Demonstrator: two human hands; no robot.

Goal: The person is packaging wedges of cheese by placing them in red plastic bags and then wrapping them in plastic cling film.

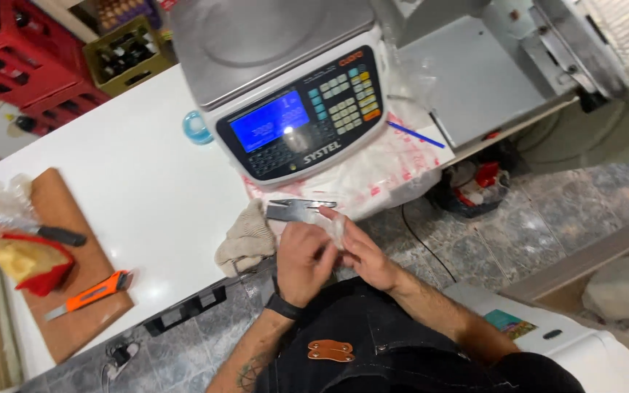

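Observation:
Both hands meet over the edge of a white counter [140, 182], just below an electronic scale [293, 94] with a blue lit screen. My left hand [301, 262] is curled, with its fingers against the other hand. My right hand [362, 251] pinches a thin piece of clear plastic film [336, 227] between its fingers. A flat grey metal tool [296, 209] lies on the counter just above the hands. A beige cloth [245, 240] hangs at the counter edge beside my left hand.
At the left, a wooden board [74, 320] carries a wedge of cheese in red rind [23, 262], a black-handled knife [56, 234] and an orange utility knife [89, 295]. Clear bags [380, 171] and a blue pen [415, 135] lie by the scale. Red crates [23, 58] stand beyond.

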